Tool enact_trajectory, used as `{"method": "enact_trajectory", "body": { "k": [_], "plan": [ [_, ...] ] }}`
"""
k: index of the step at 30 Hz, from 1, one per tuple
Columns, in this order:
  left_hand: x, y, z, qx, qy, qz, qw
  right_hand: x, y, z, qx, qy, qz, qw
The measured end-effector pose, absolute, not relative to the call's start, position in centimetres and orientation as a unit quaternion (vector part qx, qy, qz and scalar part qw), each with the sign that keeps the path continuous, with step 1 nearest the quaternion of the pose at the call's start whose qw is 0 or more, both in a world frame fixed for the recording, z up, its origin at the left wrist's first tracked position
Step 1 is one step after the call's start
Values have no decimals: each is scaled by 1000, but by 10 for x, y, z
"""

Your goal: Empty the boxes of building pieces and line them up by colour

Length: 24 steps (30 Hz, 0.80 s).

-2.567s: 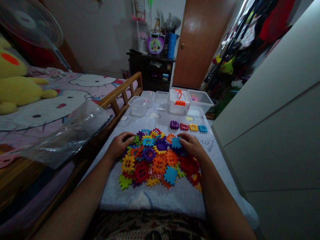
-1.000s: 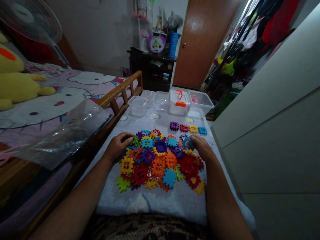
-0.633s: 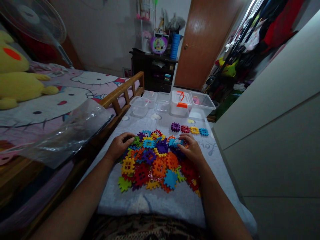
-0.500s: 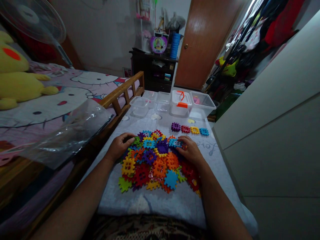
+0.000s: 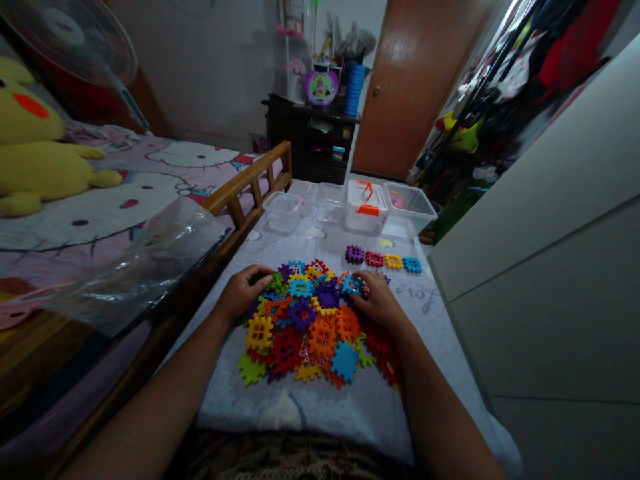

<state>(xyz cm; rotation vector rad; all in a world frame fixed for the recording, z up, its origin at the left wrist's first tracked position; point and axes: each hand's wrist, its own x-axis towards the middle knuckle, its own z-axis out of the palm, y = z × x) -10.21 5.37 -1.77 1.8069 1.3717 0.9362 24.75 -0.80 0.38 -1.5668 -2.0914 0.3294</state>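
Counted: one pale cloth at lower centre, one heap of toothed tiles mid-frame (overlapping, total not countable), one orange-handled lidded box just right of upper centre, and two hands: left hand at the heap's left edge, loosely curled, cannot tell whether it grips; right hand at its upper right. Four tiles in a row right of centre (purple, red, yellow, blue), plus one blue tile grasped in the right hand's fingers. Versus one second earlier: right hand shifted left across the heap; left hand and row unchanged.
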Motion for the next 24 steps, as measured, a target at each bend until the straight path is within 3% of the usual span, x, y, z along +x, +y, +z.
{"method": "enact_trajectory", "body": {
  "k": [24],
  "plan": [
    [-101, 54, -14, 704, 522, 354, 328, 242, 0, 1, -583, -775, 143, 197]
  ]
}}
